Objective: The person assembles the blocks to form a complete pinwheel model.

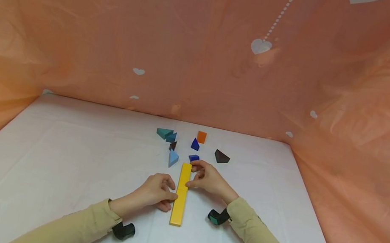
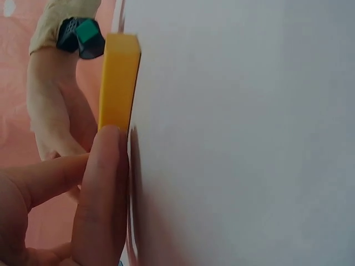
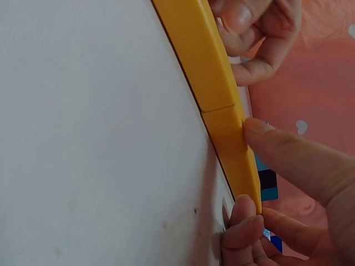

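Two long yellow blocks lie end to end on the white table, making one straight bar. In the head view, my left hand [image 1: 154, 190] is at the left side of the near yellow block [image 1: 178, 211], its thumb tip touching the edge just below the seam. My right hand [image 1: 210, 180] is on the other side, holding the far yellow block [image 1: 185, 175]. The right wrist view shows its thumb [image 3: 294, 158] pressed to the side of that block, while other fingers [image 3: 242, 230] curl at its far end. A dark blue piece [image 1: 194, 158] lies by the right fingertips.
Beyond the bar lie a light blue piece [image 1: 173, 158], a small dark brown piece [image 1: 173, 146], a blue piece [image 1: 171, 137], a teal piece [image 1: 164, 133], a dark blue triangle [image 1: 195, 144], an orange block [image 1: 202, 137] and a larger dark brown piece [image 1: 221, 157]. An orange curtain [image 1: 177, 41] surrounds the table.
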Action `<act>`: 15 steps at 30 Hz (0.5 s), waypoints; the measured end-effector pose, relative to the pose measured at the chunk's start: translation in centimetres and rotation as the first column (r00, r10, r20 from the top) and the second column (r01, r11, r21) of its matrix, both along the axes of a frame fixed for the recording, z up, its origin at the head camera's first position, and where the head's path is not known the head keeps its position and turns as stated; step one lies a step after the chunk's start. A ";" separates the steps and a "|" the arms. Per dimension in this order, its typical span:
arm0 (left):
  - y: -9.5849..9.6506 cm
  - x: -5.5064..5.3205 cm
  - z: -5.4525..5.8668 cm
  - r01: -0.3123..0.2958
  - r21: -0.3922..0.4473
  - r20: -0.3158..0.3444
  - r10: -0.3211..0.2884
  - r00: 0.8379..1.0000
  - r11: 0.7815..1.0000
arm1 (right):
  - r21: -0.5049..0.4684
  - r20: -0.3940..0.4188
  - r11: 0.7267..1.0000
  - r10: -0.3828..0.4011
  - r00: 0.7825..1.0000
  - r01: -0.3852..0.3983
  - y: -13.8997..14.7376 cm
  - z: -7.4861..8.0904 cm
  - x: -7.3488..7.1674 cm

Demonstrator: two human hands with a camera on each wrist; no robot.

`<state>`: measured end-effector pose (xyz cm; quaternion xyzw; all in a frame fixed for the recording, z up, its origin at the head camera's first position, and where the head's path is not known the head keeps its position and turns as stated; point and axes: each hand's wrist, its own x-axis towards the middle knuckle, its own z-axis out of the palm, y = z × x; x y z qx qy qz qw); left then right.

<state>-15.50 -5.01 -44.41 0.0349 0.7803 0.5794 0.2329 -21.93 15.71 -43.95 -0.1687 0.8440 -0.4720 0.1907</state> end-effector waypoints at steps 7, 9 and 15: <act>0.1 -1.3 -0.2 -0.027 -0.005 -0.023 0.027 0.999 1.000 | -0.015 0.012 1.000 0.012 1.000 -0.012 0.2 -0.2 -0.2; 0.2 -1.6 -0.3 -0.027 -0.013 -0.026 0.027 0.999 1.000 | -0.020 0.016 0.999 0.025 1.000 -0.025 0.3 -0.2 -0.3; 0.3 -1.9 -0.1 -0.021 -0.018 -0.010 0.021 1.000 1.000 | 0.027 -0.016 1.000 -0.013 1.000 0.014 1.3 0.2 -0.8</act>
